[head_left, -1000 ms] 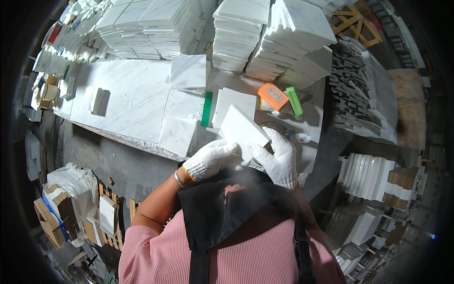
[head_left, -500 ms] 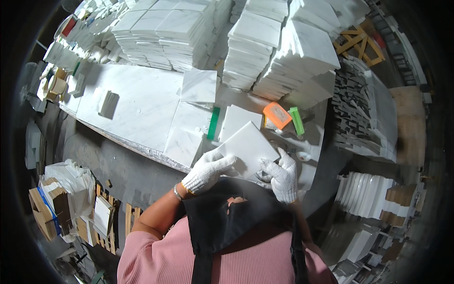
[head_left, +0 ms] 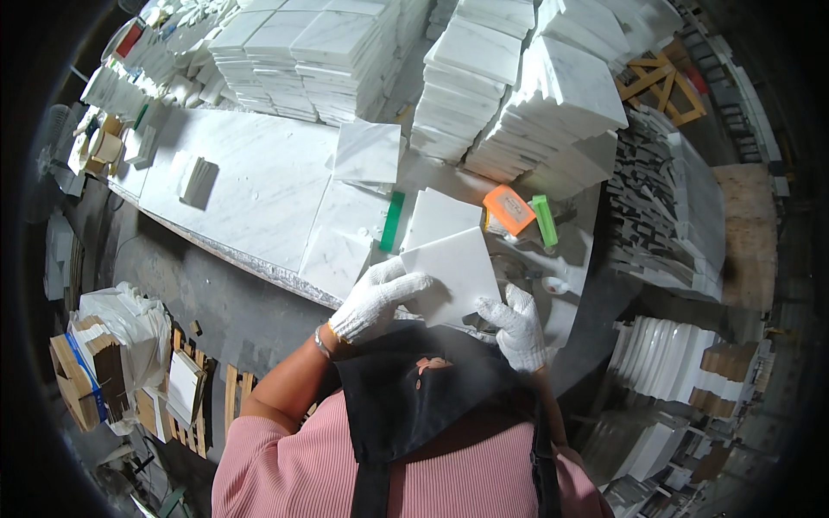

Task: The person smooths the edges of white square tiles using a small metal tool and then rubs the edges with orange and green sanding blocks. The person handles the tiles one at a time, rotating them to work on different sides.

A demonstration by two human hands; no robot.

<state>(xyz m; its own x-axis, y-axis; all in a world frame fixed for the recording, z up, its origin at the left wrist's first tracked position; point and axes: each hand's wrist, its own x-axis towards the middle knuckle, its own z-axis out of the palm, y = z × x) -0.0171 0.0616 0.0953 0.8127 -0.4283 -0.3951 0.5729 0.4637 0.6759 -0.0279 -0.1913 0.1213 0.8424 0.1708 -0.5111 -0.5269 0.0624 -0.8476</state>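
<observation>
Between my hands, in front of my chest, a square white marble tile (head_left: 456, 269) is held tilted above the near edge of the bench. My left hand (head_left: 380, 300), in a white knit glove, grips its lower left side with the thumb on the face. At the lower right corner is my gloved right hand (head_left: 518, 330); its thumb overlaps the tile edge, while the forefinger stands apart from it. Just beyond lies another white tile (head_left: 439, 216). A green strip (head_left: 391, 222) lies left of that one, and an orange block (head_left: 509, 210) and a light green block (head_left: 544, 220) lie to its right.
Tall stacks of marble tiles (head_left: 332, 52) and further leaning stacks (head_left: 548, 99) line the bench's far side. Single tiles (head_left: 367, 151) and a small tile bundle (head_left: 192, 178) rest on the marble-topped bench (head_left: 250, 190). Cartons (head_left: 86, 371) stand at the lower left.
The held tile has turned between my hands, its top corner shifting to the right. My right forefinger has moved off the tile's right side. My left hand still grips it.
</observation>
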